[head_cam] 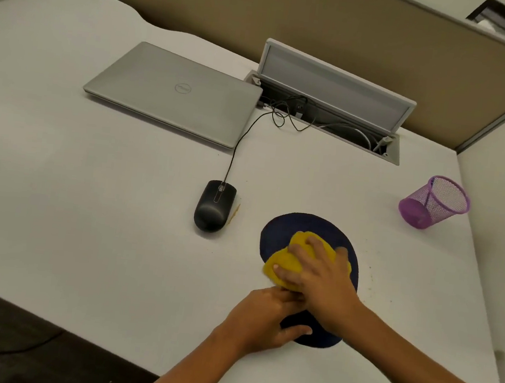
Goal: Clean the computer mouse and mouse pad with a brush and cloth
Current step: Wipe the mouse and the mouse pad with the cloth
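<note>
A dark blue mouse pad (291, 229) lies on the white desk in front of me. My right hand (323, 276) grips a bunched yellow cloth (286, 262) and presses it onto the middle of the pad. My left hand (263, 317) holds the pad's near left edge, thumb on top of its raised wrist rest. The black wired mouse (214, 206) sits on the desk to the left of the pad, apart from it, with a small yellowish smear beside it. No brush is in view.
A closed silver laptop (174, 92) lies at the back left, and the mouse cable runs to an open cable tray (331, 112) behind. A purple mesh cup (434, 202) lies tipped at the right. Fine crumbs (371, 266) dot the desk right of the pad.
</note>
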Demonstrator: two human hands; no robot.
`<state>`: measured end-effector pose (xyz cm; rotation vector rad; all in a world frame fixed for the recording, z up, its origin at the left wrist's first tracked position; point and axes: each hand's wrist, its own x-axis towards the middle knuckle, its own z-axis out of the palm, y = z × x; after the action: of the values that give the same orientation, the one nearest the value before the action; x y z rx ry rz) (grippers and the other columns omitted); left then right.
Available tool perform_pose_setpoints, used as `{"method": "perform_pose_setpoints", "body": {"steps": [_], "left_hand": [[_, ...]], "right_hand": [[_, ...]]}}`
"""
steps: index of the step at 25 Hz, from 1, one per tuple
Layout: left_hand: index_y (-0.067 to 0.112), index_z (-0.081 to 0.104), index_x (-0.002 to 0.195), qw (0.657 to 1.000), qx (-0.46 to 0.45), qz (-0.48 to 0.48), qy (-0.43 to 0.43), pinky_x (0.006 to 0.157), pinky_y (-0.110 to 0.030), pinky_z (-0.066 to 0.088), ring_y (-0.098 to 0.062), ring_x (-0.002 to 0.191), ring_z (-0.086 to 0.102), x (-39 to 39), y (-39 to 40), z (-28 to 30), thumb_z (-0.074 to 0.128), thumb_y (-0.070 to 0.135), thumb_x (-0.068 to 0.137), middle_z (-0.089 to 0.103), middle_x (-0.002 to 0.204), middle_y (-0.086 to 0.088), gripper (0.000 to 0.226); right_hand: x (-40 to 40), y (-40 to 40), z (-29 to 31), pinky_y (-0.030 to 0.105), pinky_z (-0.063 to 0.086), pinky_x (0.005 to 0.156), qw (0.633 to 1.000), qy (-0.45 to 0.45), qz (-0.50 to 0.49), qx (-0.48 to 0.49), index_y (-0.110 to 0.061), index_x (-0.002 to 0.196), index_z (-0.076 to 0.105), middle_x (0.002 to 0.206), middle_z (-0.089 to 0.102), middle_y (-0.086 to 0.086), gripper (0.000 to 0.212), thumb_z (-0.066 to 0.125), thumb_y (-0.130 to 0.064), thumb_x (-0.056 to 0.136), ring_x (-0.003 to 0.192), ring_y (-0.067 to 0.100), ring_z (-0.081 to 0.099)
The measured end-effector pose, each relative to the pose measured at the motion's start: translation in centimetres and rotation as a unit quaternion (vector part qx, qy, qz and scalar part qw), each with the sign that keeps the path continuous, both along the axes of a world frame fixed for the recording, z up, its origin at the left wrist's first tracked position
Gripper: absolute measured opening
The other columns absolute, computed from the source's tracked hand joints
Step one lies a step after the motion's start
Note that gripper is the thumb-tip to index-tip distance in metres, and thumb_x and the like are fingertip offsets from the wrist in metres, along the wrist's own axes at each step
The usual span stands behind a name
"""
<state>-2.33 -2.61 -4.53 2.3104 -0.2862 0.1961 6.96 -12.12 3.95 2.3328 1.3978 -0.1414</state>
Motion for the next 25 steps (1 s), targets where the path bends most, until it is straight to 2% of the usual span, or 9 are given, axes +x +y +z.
{"method": "perform_pose_setpoints", "body": {"steps": [2, 4, 8, 11, 13, 17, 21, 23, 25], "left_hand": [[0.021, 0.057, 0.124, 1.000, 0.019, -0.002, -0.014, 0.097, -0.027, 0.042, -0.013, 0.119, 0.050, 0.0, -0.1, -0.4, 0.048, 0.048, 0.089, 0.057, 0.129, 0.004, 0.045], [0.018, 0.059, 0.123, 0.999, 0.028, 0.004, -0.030, 0.104, -0.026, 0.035, -0.011, 0.123, 0.047, -0.2, -0.1, -0.8, 0.045, 0.051, 0.089, 0.056, 0.129, 0.002, 0.049], [0.020, 0.060, 0.121, 0.998, 0.031, 0.019, -0.042, 0.102, -0.022, 0.033, -0.010, 0.122, 0.048, -0.1, -0.1, -1.0, 0.038, 0.057, 0.089, 0.057, 0.128, 0.005, 0.053], [0.022, 0.060, 0.121, 0.999, 0.027, 0.017, -0.037, 0.098, -0.025, 0.038, -0.012, 0.122, 0.048, 0.0, -0.1, -1.0, 0.045, 0.054, 0.088, 0.057, 0.128, 0.005, 0.048], [0.021, 0.061, 0.120, 0.998, 0.036, 0.019, -0.050, 0.099, -0.024, 0.036, -0.011, 0.121, 0.049, 0.1, -0.2, -1.1, 0.048, 0.052, 0.086, 0.057, 0.127, 0.005, 0.047], [0.018, 0.062, 0.119, 0.998, 0.033, 0.023, -0.057, 0.100, -0.025, 0.038, -0.010, 0.119, 0.050, 0.0, -0.2, -1.0, 0.051, 0.050, 0.085, 0.059, 0.125, 0.003, 0.047], [0.022, 0.061, 0.117, 0.998, 0.012, 0.014, -0.057, 0.084, -0.023, 0.048, -0.012, 0.109, 0.055, 0.1, 0.0, -0.4, 0.056, 0.045, 0.085, 0.062, 0.120, 0.003, 0.040], [0.021, 0.061, 0.120, 0.998, 0.019, 0.015, -0.051, 0.093, -0.024, 0.043, -0.012, 0.116, 0.052, 0.0, -0.1, -0.6, 0.053, 0.047, 0.086, 0.059, 0.125, 0.003, 0.044], [0.018, 0.062, 0.119, 0.998, 0.033, 0.022, -0.055, 0.101, -0.024, 0.038, -0.011, 0.119, 0.050, -0.1, -0.2, -1.0, 0.050, 0.049, 0.085, 0.059, 0.125, 0.002, 0.047]], "right_hand": [[1.1, -0.2, -0.2, 0.062, 0.043, 0.078, 0.998, -0.028, -0.056, -0.017, -0.048, 0.114, 0.056, 0.134, 0.050, 0.005, 0.069, 0.086, -0.041, 0.052, 0.124, 0.039, 0.041], [3.5, 1.8, -0.3, 0.061, 0.029, 0.097, 0.992, -0.034, -0.119, 0.010, -0.048, 0.133, 0.034, 0.150, 0.022, 0.003, 0.063, 0.065, -0.034, 0.081, 0.138, 0.037, 0.016], [4.4, 4.5, 0.4, 0.060, 0.025, 0.101, 0.997, -0.011, -0.078, 0.009, -0.046, 0.137, 0.028, 0.151, 0.014, 0.001, 0.063, 0.059, -0.028, 0.085, 0.140, 0.036, 0.006], [2.0, 1.5, 0.6, 0.063, 0.035, 0.089, 0.999, 0.014, 0.017, -0.030, -0.046, 0.127, 0.047, 0.145, 0.037, 0.005, 0.068, 0.078, -0.032, 0.068, 0.135, 0.041, 0.028], [2.7, 0.3, 0.3, 0.061, 0.046, 0.073, 0.999, -0.024, -0.026, 0.000, -0.046, 0.108, 0.063, 0.127, 0.058, 0.006, 0.071, 0.090, -0.033, 0.043, 0.118, 0.040, 0.052], [4.8, 4.1, 0.1, 0.060, 0.026, 0.100, 0.994, -0.054, -0.096, 0.022, -0.039, 0.136, 0.034, 0.150, 0.020, 0.003, 0.057, 0.058, -0.029, 0.086, 0.139, 0.036, 0.012], [1.6, 2.8, -0.7, 0.059, 0.044, 0.081, 0.998, -0.020, 0.019, 0.050, -0.033, 0.117, 0.059, 0.130, 0.054, 0.006, 0.064, 0.085, -0.033, 0.058, 0.124, 0.037, 0.030], [1.9, 0.7, -1.2, 0.057, 0.049, 0.068, 0.998, -0.023, 0.012, 0.054, -0.035, 0.103, 0.068, 0.116, 0.065, 0.006, 0.069, 0.092, -0.034, 0.039, 0.114, 0.036, 0.037], [3.8, 1.3, -0.5, 0.061, 0.044, 0.079, 0.997, -0.049, -0.044, 0.042, -0.038, 0.116, 0.060, 0.132, 0.053, 0.007, 0.064, 0.085, -0.031, 0.057, 0.125, 0.036, 0.029]]}}
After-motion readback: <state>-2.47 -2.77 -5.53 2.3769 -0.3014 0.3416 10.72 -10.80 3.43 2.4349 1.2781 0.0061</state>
